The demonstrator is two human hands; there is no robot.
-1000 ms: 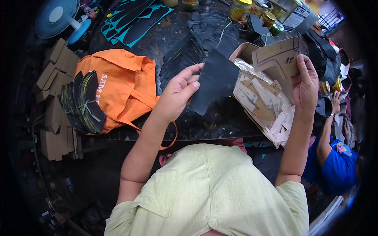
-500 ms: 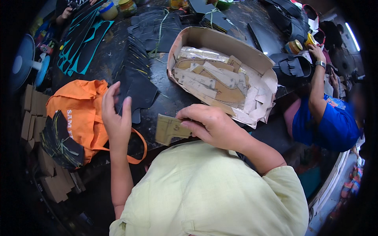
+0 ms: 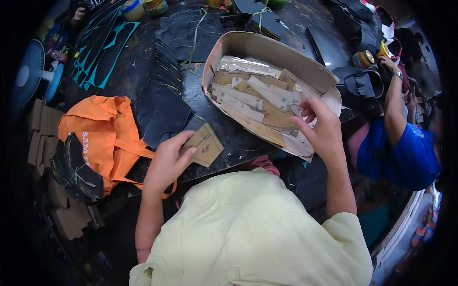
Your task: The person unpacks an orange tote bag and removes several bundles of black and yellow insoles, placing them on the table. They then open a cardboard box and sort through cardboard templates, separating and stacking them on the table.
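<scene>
My left hand [image 3: 171, 161] pinches a brown cardboard pattern piece [image 3: 205, 147] with pencilled lines, held above the front edge of the dark table. My right hand [image 3: 320, 125] is over the right side of a cardboard box [image 3: 276, 45], its fingers loosely curled, thumb and forefinger apart, with nothing visible between them. Inside the box lie several flat cardboard pattern pieces [image 3: 243, 97], overlapping one another. Left of the held piece, a stack of black cut sheets [image 3: 164, 114] is fanned out on the table.
An orange cloth bag [image 3: 102, 128] lies at the left, with a tied bundle of black pieces [image 3: 74, 167] on it. Teal-edged black sheets [image 3: 107, 55] and glue jars [image 3: 131, 10] are farther back. A co-worker in blue [image 3: 398, 152] reaches toward a yellow-lidded jar [image 3: 383, 50] at the right.
The pattern piece has passed from my right hand to my left. My right hand has moved right and over the box. My left hand has come down and right from beside the black sheets.
</scene>
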